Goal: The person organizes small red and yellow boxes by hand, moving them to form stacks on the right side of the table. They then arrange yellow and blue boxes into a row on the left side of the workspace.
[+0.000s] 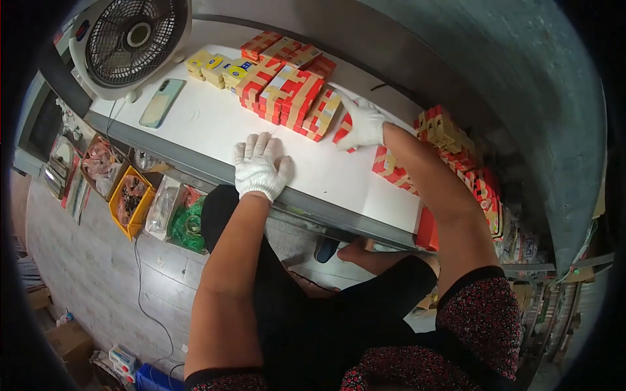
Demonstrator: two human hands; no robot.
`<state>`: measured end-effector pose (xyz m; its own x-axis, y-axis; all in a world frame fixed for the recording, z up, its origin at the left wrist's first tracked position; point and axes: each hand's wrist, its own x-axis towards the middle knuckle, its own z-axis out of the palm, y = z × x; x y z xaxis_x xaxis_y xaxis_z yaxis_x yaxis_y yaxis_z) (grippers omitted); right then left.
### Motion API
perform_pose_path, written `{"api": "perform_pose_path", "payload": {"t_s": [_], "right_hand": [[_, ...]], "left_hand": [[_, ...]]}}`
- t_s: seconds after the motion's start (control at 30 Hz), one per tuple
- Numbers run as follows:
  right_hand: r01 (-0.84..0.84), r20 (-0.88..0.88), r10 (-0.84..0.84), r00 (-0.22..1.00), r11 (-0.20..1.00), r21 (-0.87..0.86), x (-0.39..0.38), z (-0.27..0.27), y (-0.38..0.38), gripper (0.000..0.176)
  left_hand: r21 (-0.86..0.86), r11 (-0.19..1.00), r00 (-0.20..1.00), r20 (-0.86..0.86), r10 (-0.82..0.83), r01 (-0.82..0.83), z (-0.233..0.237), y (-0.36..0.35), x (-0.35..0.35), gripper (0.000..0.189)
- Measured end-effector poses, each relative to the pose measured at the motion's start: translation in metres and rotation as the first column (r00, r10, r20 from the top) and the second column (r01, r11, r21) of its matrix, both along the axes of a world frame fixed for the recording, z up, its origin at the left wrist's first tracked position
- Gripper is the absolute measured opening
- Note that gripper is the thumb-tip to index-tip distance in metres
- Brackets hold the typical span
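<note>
My left hand (259,167), in a white knit glove, lies flat near the table's front edge with its fingers spread and nothing in it. My right hand (365,124), gloved the same way, grips a small red box (343,132); its palm and fingers hide part of the box. Just left of it stands a stack of red and tan boxes (287,94), the nearest tilted box (321,116) leaning at its right end. A row of yellow and cream packs (218,70) adjoins the stack's left side.
A box fan (134,42) and a phone (162,103) are on the white table (202,124) at left. More red and tan boxes (456,150) are piled beyond my right forearm. Below the edge hang bins, one a yellow bin (132,202). A cable (140,274) trails on the floor.
</note>
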<state>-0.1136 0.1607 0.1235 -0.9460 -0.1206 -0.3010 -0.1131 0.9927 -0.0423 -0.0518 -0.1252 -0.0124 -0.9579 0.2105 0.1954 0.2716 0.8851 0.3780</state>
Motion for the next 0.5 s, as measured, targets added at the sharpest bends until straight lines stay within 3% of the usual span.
{"api": "perform_pose_path", "payload": {"t_s": [0.1, 0.2, 0.37, 0.5], "right_hand": [[0.010, 0.047, -0.012, 0.999, 0.999, 0.053, 0.024, -0.011, 0.019, 0.143], [0.045, 0.217, -0.100, 0.971, 0.969, 0.244, 0.041, -0.008, 0.019, 0.137], [-0.060, 0.191, -0.009, 0.981, 0.935, 0.350, 0.039, -0.015, 0.029, 0.133], [-0.095, 0.312, -0.056, 0.949, 0.888, 0.450, 0.029, -0.013, 0.022, 0.132]], "left_hand": [[-0.012, 1.000, 1.000, 0.006, -0.007, 0.007, 0.006, -0.001, 0.002, 0.065], [-0.037, 0.999, 0.999, 0.039, -0.022, 0.023, 0.013, -0.003, 0.003, 0.065], [-0.037, 0.999, 1.000, -0.008, 0.001, -0.001, 0.007, -0.001, 0.004, 0.063], [-0.021, 1.000, 1.000, -0.005, 0.002, -0.002, 0.009, -0.003, 0.003, 0.063]]}}
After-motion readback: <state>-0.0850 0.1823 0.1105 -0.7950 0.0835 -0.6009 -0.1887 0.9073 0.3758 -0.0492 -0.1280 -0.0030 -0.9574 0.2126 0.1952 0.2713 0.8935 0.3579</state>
